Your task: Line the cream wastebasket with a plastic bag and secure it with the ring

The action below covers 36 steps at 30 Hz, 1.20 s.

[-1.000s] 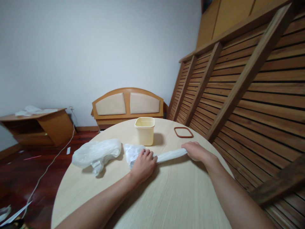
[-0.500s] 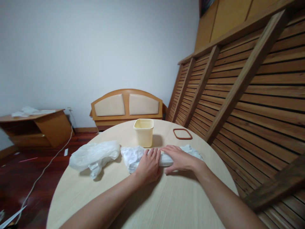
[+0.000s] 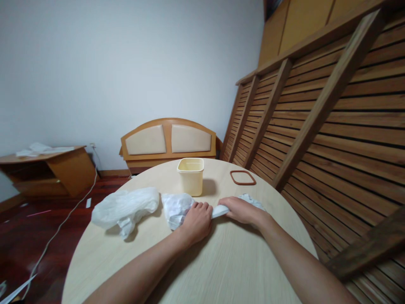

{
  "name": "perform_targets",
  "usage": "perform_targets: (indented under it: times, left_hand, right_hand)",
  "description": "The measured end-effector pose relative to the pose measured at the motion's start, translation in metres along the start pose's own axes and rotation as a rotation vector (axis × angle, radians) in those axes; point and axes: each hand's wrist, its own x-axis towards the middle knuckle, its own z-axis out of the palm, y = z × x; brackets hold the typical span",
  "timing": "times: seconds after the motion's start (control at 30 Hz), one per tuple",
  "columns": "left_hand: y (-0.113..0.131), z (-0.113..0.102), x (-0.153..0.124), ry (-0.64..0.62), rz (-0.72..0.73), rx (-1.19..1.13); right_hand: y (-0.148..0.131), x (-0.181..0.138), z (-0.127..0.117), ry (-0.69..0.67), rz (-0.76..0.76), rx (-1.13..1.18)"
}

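A white plastic bag (image 3: 178, 207), gathered narrow in its middle, lies across the table in front of me. My left hand (image 3: 198, 219) is closed around it near its puffed left end. To the right, my right hand (image 3: 239, 210) grips the same bag, with its crumpled end showing past the wrist. A thin, tight strip runs between the two hands. Just behind stands an upright pale yellow square tub (image 3: 191, 177), open at the top. A second crumpled white plastic bag (image 3: 128, 207) rests at the left, touched by neither hand.
A reddish-brown square ring (image 3: 242, 177) lies on the round wooden table (image 3: 221, 266) at the back right. Slatted wooden panels (image 3: 329, 126) lean along the right side. Beyond the table stand a headboard (image 3: 169, 141) and a low cabinet (image 3: 68, 169).
My right hand has gone from spread fingers over the bag to a closed grip. Between the hands the bag is now narrower. My left hand's fingers have curled in tighter.
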Motion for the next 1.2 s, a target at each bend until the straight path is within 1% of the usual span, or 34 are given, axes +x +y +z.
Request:
perform_targets:
  times: [0.1, 0.2, 0.3, 0.4, 0.5, 0.67, 0.83, 0.97, 1.07, 1.2]
  left_hand:
    - [-0.002, 0.0, 0.001, 0.019, -0.023, -0.077]
    - [-0.005, -0.004, 0.0, 0.023, -0.034, -0.128]
    - [-0.005, -0.011, -0.004, 0.037, -0.02, -0.143]
    - [-0.004, -0.015, -0.011, 0.075, 0.002, -0.17]
    - [-0.004, -0.017, -0.018, 0.097, 0.033, -0.197]
    - [-0.014, -0.023, -0.021, 0.079, 0.05, -0.26]
    - [-0.026, -0.036, -0.022, 0.08, 0.008, -0.316]
    - [-0.032, -0.044, -0.024, 0.05, -0.039, -0.346]
    - [-0.037, -0.046, -0.026, 0.051, -0.061, -0.393]
    - [-0.044, -0.044, -0.028, 0.05, -0.098, -0.501]
  right_hand:
    - [-0.004, -0.003, -0.004, 0.004, 0.012, 0.023]
    - [-0.006, -0.004, -0.006, 0.012, 0.004, 0.047]
    - [-0.008, -0.003, -0.007, 0.008, -0.022, 0.124]
    - [-0.011, -0.003, -0.008, -0.004, -0.009, 0.184]
    - [-0.015, -0.004, -0.01, -0.01, -0.002, 0.195]
    - [-0.018, -0.004, -0.015, 0.035, -0.025, 0.165]
    - [-0.013, -0.002, -0.018, 0.104, -0.064, 0.143]
    - [-0.006, -0.001, -0.019, 0.123, -0.08, 0.137]
    - [0.0, -0.002, -0.021, 0.122, -0.078, 0.127]
    - [0.008, -0.006, -0.024, 0.171, -0.102, 0.107]
